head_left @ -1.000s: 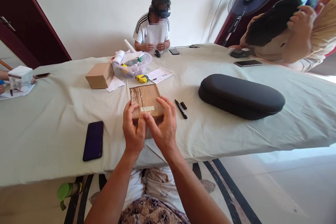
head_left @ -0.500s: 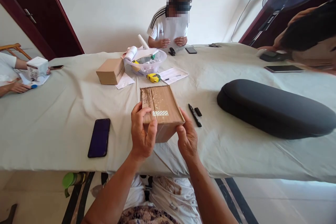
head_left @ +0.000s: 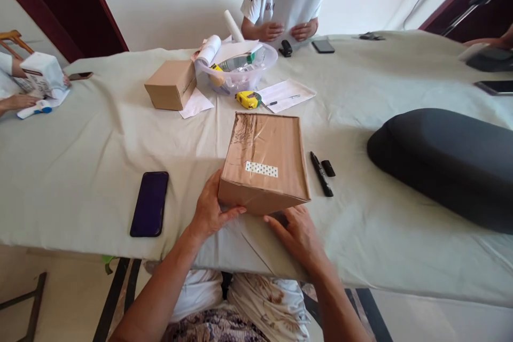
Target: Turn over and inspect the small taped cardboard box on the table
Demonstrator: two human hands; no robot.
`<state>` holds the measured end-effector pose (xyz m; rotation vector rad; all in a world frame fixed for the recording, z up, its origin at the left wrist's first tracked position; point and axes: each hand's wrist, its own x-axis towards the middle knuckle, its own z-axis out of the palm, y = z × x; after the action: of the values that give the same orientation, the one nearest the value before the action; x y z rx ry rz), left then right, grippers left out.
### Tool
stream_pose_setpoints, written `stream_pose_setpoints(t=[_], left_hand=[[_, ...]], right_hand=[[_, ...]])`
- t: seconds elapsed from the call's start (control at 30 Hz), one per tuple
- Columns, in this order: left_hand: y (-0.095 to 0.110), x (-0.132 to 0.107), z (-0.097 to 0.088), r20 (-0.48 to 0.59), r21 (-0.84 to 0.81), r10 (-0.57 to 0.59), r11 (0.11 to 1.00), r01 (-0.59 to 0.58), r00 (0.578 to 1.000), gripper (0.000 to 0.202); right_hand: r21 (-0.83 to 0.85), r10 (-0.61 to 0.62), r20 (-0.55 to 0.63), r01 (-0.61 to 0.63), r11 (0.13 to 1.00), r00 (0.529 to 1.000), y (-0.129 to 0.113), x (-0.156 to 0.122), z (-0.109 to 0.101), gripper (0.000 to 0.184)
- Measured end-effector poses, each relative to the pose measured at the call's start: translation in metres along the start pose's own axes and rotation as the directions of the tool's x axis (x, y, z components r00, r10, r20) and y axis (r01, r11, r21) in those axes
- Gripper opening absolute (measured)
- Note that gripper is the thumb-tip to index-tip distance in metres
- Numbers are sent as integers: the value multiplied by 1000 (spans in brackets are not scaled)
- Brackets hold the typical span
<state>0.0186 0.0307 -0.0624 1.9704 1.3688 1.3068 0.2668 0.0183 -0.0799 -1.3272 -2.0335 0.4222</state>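
A taped brown cardboard box (head_left: 266, 157) with a small white dotted sticker on top is tilted up at its near edge, close to the table's front. My left hand (head_left: 210, 208) grips the box's near left corner, thumb under the front face. My right hand (head_left: 298, 232) has its fingers tucked under the near right edge of the box, lifting it off the grey-green cloth.
A dark phone (head_left: 149, 203) lies left of the box; a black marker (head_left: 321, 173) and its cap lie right. A large black case (head_left: 444, 163) fills the right. Behind: a smaller carton (head_left: 170, 85), plastic bowl (head_left: 240, 72), yellow tape measure (head_left: 248, 99), papers. Other people sit opposite and at left.
My hands slid from the box's top and sides down to its near bottom edge. The box's near side has lifted and looms larger as my head moved closer.
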Motion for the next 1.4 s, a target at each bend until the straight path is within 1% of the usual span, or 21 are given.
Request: stream_pose_setpoints(t=[0.07, 0.1, 0.2, 0.27, 0.3, 0.4, 0.43, 0.5, 0.6, 0.67, 0.73, 0.8, 0.87, 0.93, 1.0, 1.03, 1.1, 1.17, 1.3, 1.37, 1.4], left_hand=[[-3, 0, 1, 29, 38, -24, 999, 23, 999, 87], [-3, 0, 0, 18, 43, -30, 999, 29, 999, 86], [1, 1, -2, -63, 5, -33, 999, 33, 997, 85], [4, 4, -4, -112, -22, 1, 1000, -3, 994, 83], [6, 5, -4, -125, -23, 38, 999, -41, 991, 81], [10, 10, -5, -137, 20, 183, 983, -182, 974, 77], [11, 12, -4, -138, 44, 224, 975, -220, 965, 76], [12, 13, -3, -143, 108, 284, 957, -270, 948, 74], [14, 13, -4, -172, 207, 333, 932, -296, 927, 71], [16, 12, -8, -197, 257, 352, 919, -298, 915, 71], [20, 10, -15, -210, 313, 359, 906, -285, 909, 70], [28, 9, -26, -205, 376, 357, 888, -263, 911, 67], [36, 9, -39, -177, 430, 354, 867, -251, 918, 62], [44, 9, -49, -112, 468, 348, 845, -260, 931, 56], [49, 9, -55, -21, 494, 320, 827, -268, 947, 50], [50, 8, -55, 15, 502, 296, 824, -264, 955, 46], [50, 6, -52, 42, 505, 256, 829, -241, 966, 40], [46, 3, -47, 33, 493, 240, 841, -224, 970, 38], [42, -4, -42, 24, 460, 274, 851, -254, 961, 37], [43, -6, -41, -19, 443, 281, 862, -244, 959, 39], [44, -7, -40, -67, 432, 271, 875, -217, 960, 44]], right_hand=[[-26, -14, 9, 15, 1000, 1000, 0, 0, 0, 46], [-36, -22, 20, 23, 999, 1000, -2, 1, -1, 44], [-68, -21, 75, 26, 997, 997, -8, 1, -3, 36], [-72, -11, 99, 18, 997, 995, -11, 0, -2, 30], [-71, -6, 95, 13, 997, 996, -11, -1, 0, 29], [-84, 4, 57, 0, 996, 998, -11, -5, 6, 37], [-88, 8, 43, -4, 996, 999, -10, -6, 8, 40], [-74, 7, 9, -7, 997, 1000, -9, -7, 10, 39], [-16, -7, -90, 6, 1000, 996, -8, -1, 9, 30], [22, -5, -154, 9, 1000, 988, -8, 4, 8, 24], [72, 31, -194, -18, 997, 980, -9, 8, 7, 22], [136, 106, -227, -77, 988, 968, -9, 9, 5, 21], [213, 220, -278, -163, 963, 935, -10, 8, 4, 23], [308, 334, -341, -231, 923, 879, -12, 6, 2, 26], [402, 416, -397, -252, 880, 818, -12, 6, 1, 31], [440, 441, -415, -249, 863, 796, -12, 5, 2, 33], [500, 474, -431, -235, 833, 768, -12, 5, 3, 37], [545, 484, -431, -208, 812, 761, -12, 4, 4, 43], [557, 405, -454, -102, 824, 794, -22, 3, 2, 57], [514, 356, -478, -73, 855, 803, -34, 5, -1, 66], [470, 331, -496, -73, 880, 803, -42, 7, -2, 71]])
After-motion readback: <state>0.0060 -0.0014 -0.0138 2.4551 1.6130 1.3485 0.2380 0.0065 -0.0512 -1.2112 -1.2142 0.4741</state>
